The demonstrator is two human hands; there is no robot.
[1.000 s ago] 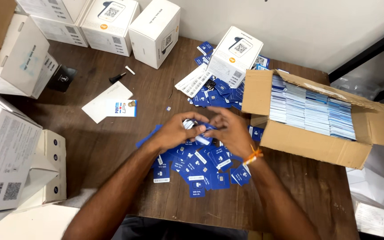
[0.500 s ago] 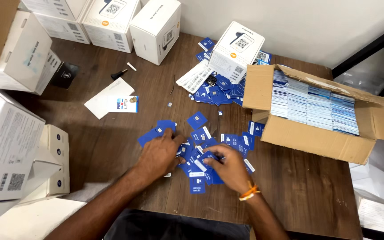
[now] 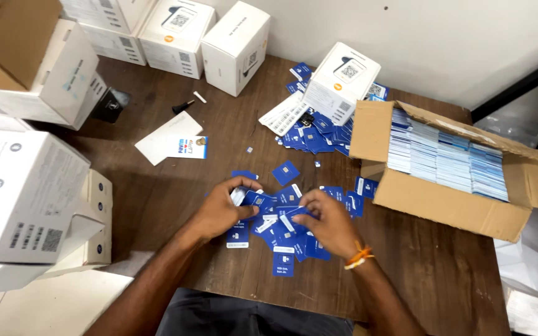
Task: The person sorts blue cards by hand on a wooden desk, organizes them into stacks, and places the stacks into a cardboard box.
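Observation:
Several small blue cards [image 3: 281, 239] lie scattered on the brown wooden table [image 3: 157, 193] in front of me. My left hand [image 3: 222, 208] grips a small stack of these cards [image 3: 239, 194] at the left side of the scatter. My right hand [image 3: 328, 224], with an orange thread at the wrist, pinches one blue card [image 3: 291, 218] over the pile. The two hands are close together, almost touching.
An open cardboard box [image 3: 443, 205] at the right holds rows of packed cards. A second heap of blue cards [image 3: 319, 134] lies behind, by a white box [image 3: 342, 81]. More white boxes [image 3: 26, 205] stand left and at the back. A white envelope [image 3: 169, 137] lies mid-table.
My hands have drawn together over the pile. The left hand has gathered a stack of cards and the right has picked up a single card.

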